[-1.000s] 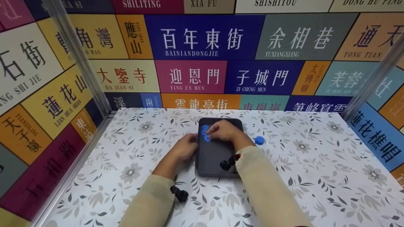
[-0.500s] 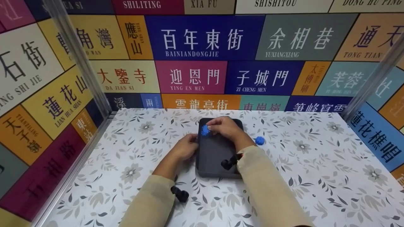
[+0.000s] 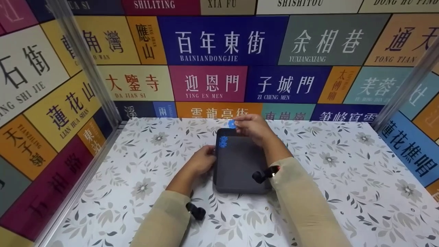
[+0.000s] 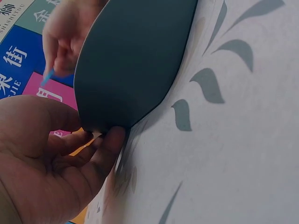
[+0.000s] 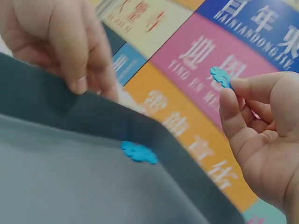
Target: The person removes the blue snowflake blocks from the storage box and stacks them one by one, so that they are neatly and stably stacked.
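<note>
A dark grey rectangular tray (image 3: 240, 161) lies on the table. My left hand (image 3: 202, 160) holds its left wall; in the left wrist view the thumb and fingers pinch the rim around the tray's wall (image 4: 135, 56). Blue snowflake-shaped plastic pieces (image 3: 223, 141) lie in the tray's far left corner, overlapping one another. My right hand (image 3: 253, 128) is raised above the far rim and pinches another blue snowflake piece (image 5: 219, 76) between thumb and index finger. In the right wrist view that piece is apart from the blue pieces (image 5: 138, 152) in the corner.
A white tablecloth (image 3: 137, 164) with grey flowers and leaves covers the table. Colourful panels (image 3: 223, 41) with Chinese lettering stand behind it and along both sides. Metal corner posts (image 3: 87, 65) rise at left and right.
My right hand has lifted a blue snowflake piece out of the tray, up and away past the far rim. The right forearm now covers where another blue piece lay. My left hand stays put.
</note>
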Action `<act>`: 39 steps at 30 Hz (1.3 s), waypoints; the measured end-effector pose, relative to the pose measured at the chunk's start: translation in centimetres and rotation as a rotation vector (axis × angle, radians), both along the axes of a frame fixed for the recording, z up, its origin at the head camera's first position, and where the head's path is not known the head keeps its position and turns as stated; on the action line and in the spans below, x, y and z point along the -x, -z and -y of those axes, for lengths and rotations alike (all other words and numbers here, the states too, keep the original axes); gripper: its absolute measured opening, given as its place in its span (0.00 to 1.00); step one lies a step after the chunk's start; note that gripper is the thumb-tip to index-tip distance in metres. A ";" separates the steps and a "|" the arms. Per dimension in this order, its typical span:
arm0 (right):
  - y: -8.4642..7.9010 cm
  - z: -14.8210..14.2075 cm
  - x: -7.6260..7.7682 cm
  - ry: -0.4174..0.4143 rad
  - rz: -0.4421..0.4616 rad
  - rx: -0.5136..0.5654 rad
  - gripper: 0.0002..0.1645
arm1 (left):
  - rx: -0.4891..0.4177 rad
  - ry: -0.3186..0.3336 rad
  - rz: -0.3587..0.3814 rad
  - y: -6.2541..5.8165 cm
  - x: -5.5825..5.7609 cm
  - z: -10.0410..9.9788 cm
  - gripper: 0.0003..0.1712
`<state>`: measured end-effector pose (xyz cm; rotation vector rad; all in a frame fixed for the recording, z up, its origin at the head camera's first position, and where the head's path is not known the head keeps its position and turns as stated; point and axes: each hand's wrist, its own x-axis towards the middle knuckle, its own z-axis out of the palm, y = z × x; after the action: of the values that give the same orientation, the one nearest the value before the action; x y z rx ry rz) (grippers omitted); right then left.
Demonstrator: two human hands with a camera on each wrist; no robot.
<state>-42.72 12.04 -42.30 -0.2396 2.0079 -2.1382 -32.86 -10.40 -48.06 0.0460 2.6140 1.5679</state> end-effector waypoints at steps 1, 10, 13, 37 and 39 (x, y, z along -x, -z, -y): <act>-0.2 -0.5 -0.3 0.007 -0.006 0.008 0.12 | 0.003 0.000 0.001 0.0 0.0 0.0 0.32; 0.9 -5.3 -3.0 0.128 -0.016 0.029 0.17 | 0.027 0.003 0.020 0.1 0.1 0.2 0.32; 1.5 -6.8 -3.6 0.148 -0.012 0.027 0.15 | 0.027 0.006 0.020 0.1 0.1 0.3 0.32; 5.6 -17.4 -3.6 0.231 0.152 -0.065 0.10 | 0.051 0.005 -0.010 0.0 0.1 0.0 0.31; 6.0 -17.9 -3.4 0.225 0.167 -0.092 0.14 | 0.044 0.005 -0.007 0.0 0.0 0.0 0.31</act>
<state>-39.30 29.94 -48.30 0.1814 2.1141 -2.1021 -32.88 -10.44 -48.03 0.0555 2.6502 1.5110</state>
